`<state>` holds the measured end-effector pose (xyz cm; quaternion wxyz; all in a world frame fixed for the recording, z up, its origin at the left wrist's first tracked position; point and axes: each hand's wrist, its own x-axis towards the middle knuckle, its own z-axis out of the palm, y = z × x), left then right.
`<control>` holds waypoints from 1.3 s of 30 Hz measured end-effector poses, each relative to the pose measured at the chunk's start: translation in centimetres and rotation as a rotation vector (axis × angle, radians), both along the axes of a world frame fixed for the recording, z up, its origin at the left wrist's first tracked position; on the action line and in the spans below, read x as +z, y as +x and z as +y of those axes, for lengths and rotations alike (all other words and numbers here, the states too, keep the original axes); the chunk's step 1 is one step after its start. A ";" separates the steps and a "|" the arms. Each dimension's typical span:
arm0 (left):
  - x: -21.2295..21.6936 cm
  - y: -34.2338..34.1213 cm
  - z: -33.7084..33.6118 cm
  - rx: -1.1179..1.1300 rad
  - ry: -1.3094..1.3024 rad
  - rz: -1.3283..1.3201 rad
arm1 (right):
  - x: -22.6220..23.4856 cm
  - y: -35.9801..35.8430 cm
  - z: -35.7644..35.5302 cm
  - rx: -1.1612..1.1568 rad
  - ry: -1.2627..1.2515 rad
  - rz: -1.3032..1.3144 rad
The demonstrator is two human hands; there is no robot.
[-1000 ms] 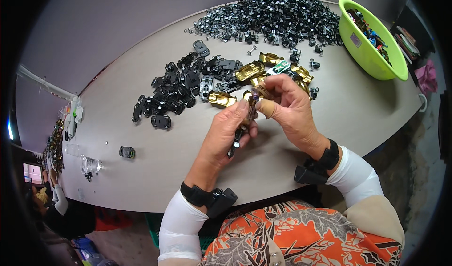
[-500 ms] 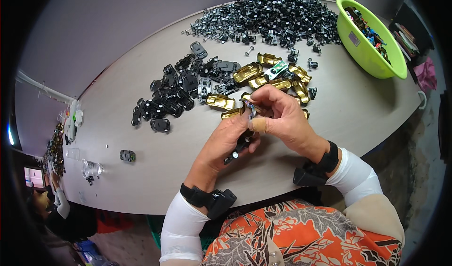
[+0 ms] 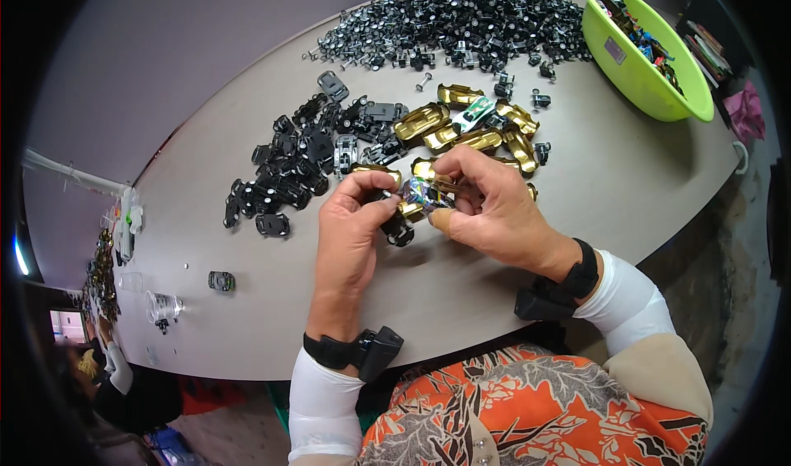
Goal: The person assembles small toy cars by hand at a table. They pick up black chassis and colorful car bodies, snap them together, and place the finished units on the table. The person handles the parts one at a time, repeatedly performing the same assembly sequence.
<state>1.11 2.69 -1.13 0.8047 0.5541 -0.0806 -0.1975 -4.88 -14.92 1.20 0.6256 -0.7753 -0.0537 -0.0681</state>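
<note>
My left hand (image 3: pixel 348 223) is closed on a black toy car chassis (image 3: pixel 399 232), pinched between thumb and fingers, its lower end hanging free. In my right hand (image 3: pixel 498 206), with tape round the thumb, is a shiny multicoloured toy car body (image 3: pixel 423 192). The two parts are close together, and whether they touch I cannot tell. Just beyond my hands lie several gold car bodies (image 3: pixel 422 123) with one white and green car body (image 3: pixel 474 115) among them. Left of these is a heap of black chassis (image 3: pixel 317 146).
Wheel and axle pieces (image 3: pixel 461 21) are piled at the far edge. A lime-green basin (image 3: pixel 696 103) of colourful pieces stands far right. At left are a clear cup (image 3: pixel 163 306) and a lone dark chassis (image 3: pixel 221 281). Another person (image 3: pixel 124 384) works at the far left.
My left hand has turned and moved left, bringing the chassis out to its side. The colourful body now shows more fully at my right fingertips. The view has shifted slightly.
</note>
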 end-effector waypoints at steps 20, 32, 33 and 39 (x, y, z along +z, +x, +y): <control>0.8 -0.7 -0.3 0.020 -0.232 0.082 | -0.7 0.4 0.4 0.018 0.359 -0.005; 0.5 -1.0 -0.2 -0.132 -0.035 0.025 | -0.3 0.4 -0.2 0.036 0.316 0.044; 0.5 -1.1 -0.2 -0.118 -0.034 -0.003 | -0.5 0.4 -0.1 0.044 0.318 0.041; 0.3 -1.0 -0.1 -0.142 -0.062 0.030 | -0.6 0.4 -0.5 0.130 0.126 0.132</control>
